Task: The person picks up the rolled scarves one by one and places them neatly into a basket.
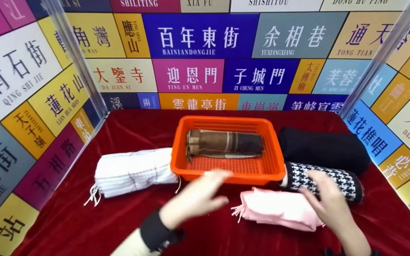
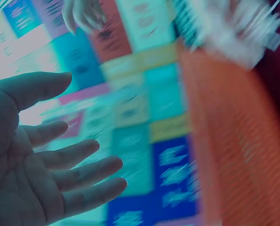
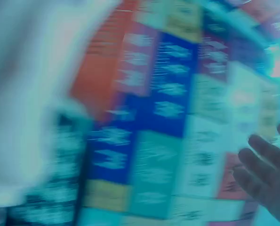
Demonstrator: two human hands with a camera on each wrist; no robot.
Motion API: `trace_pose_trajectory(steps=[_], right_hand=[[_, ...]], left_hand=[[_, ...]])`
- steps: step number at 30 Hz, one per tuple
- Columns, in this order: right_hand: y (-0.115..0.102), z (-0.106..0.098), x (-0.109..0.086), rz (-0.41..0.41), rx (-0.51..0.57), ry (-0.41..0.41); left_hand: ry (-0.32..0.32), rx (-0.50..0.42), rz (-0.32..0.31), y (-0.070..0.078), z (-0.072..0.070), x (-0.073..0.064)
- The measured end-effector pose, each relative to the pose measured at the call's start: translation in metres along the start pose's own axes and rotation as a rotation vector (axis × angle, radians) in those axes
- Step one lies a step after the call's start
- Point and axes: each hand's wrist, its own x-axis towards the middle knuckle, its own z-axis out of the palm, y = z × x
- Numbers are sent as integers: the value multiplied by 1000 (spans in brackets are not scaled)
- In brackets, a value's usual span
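Note:
My left hand (image 1: 198, 200) hovers in front of the orange plastic basket (image 1: 228, 177), fingers extended and nothing held. Its open palm also shows in the left wrist view. My right hand (image 1: 327, 201), blurred, is over the right end of a folded pink fringed scarf (image 1: 274, 209). Its fingers are spread apart in the right wrist view and hold nothing; whether it touches the scarf is unclear. Inside the basket lies a rolled brown and dark scarf (image 1: 222, 142). Behind the right hand is a rolled black-and-white houndstooth scarf (image 1: 340, 179), partly covered by the fingers.
Left of the basket lies a folded white fringed scarf (image 1: 133, 172). A folded black cloth (image 1: 322, 147) sits to the basket's right, behind the houndstooth roll. Dark red velvet (image 1: 84, 227) covers the table, with colourful lettered panels (image 1: 201, 35) around it.

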Motion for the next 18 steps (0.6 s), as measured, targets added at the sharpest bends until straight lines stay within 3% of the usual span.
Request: trace_pose_trajectory(steps=[2, 5, 8, 10, 14, 18], right_hand=[[22, 7, -19, -33, 18, -147], [48, 13, -42, -77, 51, -315], [60, 15, -55, -58, 49, -418], [64, 17, -59, -21, 26, -471], [67, 22, -60, 40, 13, -578], [69, 23, -58, 87, 26, -691]], left_hand=[[-44, 3, 24, 4, 25, 4], [-29, -8, 40, 12, 58, 21], [-16, -43, 26, 22, 88, 46], [-49, -46, -10, 27, 106, 61], [-186, 186, -60, 32, 135, 78], [-268, 382, -75, 31, 149, 81]])
